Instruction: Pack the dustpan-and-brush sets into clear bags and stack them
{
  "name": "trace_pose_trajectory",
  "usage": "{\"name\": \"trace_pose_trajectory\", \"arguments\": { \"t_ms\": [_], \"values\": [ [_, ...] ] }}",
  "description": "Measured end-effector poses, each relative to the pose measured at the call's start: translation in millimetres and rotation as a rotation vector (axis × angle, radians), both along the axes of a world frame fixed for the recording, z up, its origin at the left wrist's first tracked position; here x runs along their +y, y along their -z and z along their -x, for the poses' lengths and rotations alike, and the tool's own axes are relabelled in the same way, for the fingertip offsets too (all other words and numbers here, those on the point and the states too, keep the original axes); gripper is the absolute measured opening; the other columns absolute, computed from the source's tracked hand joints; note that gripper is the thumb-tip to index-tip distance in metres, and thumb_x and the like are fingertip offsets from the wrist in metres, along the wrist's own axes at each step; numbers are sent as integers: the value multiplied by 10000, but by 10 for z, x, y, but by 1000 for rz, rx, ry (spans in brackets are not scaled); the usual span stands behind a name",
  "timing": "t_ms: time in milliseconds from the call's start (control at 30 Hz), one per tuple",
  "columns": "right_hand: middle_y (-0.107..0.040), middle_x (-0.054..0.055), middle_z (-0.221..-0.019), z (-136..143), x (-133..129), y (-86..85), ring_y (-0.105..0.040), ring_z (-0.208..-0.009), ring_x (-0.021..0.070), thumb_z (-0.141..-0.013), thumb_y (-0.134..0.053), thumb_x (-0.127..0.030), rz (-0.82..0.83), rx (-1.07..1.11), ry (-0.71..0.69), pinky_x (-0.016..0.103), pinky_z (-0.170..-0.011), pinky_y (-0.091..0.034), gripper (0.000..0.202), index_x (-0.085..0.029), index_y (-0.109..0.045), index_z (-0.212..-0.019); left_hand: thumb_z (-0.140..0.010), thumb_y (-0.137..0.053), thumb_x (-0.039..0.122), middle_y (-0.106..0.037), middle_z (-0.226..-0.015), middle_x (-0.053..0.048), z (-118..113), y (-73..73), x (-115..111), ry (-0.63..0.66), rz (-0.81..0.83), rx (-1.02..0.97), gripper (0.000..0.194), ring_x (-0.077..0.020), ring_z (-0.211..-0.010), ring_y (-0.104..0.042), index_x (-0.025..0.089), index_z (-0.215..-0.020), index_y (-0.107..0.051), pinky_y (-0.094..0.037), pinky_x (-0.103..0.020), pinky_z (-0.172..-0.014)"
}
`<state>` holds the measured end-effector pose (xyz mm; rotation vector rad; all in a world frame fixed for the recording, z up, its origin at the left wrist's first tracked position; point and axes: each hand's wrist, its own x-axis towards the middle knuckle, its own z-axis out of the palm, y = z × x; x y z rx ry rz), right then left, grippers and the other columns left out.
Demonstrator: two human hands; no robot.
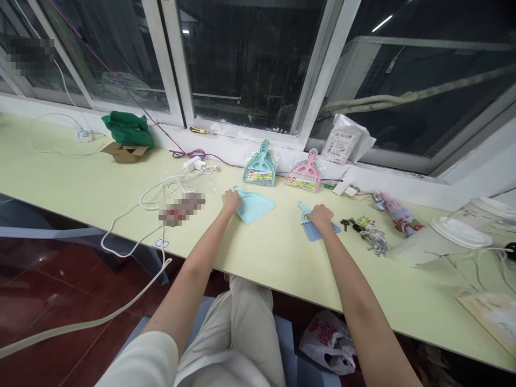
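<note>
My left hand (231, 200) is closed round the handle end of a light-blue dustpan (256, 206), which lies on the pale yellow-green table with its wide edge turned to the right. Further right, my right hand (321, 215) grips a small blue hand brush (309, 228) from above. The brush's handle points away from me and its bristles fan toward me; my palm covers its right part. Behind them, a packaged green dustpan set (260, 167) and a packaged pink dustpan set (306, 171) lean against the window ledge.
Keys (365, 231) lie right of the brush, near paper cups with white lids (453, 236). White cables (141, 207) run across the table's left side and over its edge. A green bag (128, 128) and a small cardboard box (124, 153) stand at the back left.
</note>
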<state>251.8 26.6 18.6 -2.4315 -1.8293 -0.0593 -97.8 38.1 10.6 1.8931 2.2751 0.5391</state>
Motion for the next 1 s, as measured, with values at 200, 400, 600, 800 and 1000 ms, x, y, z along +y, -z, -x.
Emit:
{"name": "trace_pose_trajectory", "arguments": {
  "t_ms": [200,400,600,800,1000],
  "values": [
    [-615,105,-1092,351,-54,-149,-589,-1020,236,-740,-676,-413,-92,92,-227,305,-805,-445,274,-197,-735,-899,-812,-534,200,-668,-982,-198,-277,31,-67,120,14,-90,155,-305,-1002,-615,142,-905,-643,-444,-406,-845],
    [-641,124,-1067,766,-210,-248,-526,-1073,248,-797,-633,-284,-82,-82,-556,306,-826,-431,191,-167,-721,-920,-801,-589,339,-665,-708,-33,-899,-48,-183,717,204,-305,184,-168,-685,-628,187,-714,-644,-462,-246,-678],
    [-649,120,-1050,646,-232,-270,-514,-1078,249,-793,-687,-311,-61,-125,-574,298,-800,-439,154,-175,-721,-856,-753,-647,163,-608,-1108,-95,-955,-78,-213,800,-267,105,331,-234,-1058,-543,205,-1076,-585,-414,-317,-866],
    [-657,104,-1054,700,-169,-301,-520,-1071,249,-782,-697,-340,-40,-92,-585,294,-800,-450,162,-181,-716,-798,-803,-564,97,-497,-1274,-122,-995,60,-35,820,-412,295,386,-260,-1179,-450,205,-1168,-500,-363,-369,-922],
    [-652,140,-1072,883,-97,-252,-521,-1098,268,-808,-663,-276,-65,-106,-587,300,-794,-469,198,-149,-689,-958,-902,-399,124,-575,-1100,-137,-1083,176,73,916,-454,236,207,-247,-1045,-534,193,-993,-572,-369,-377,-910]
  ]
}}
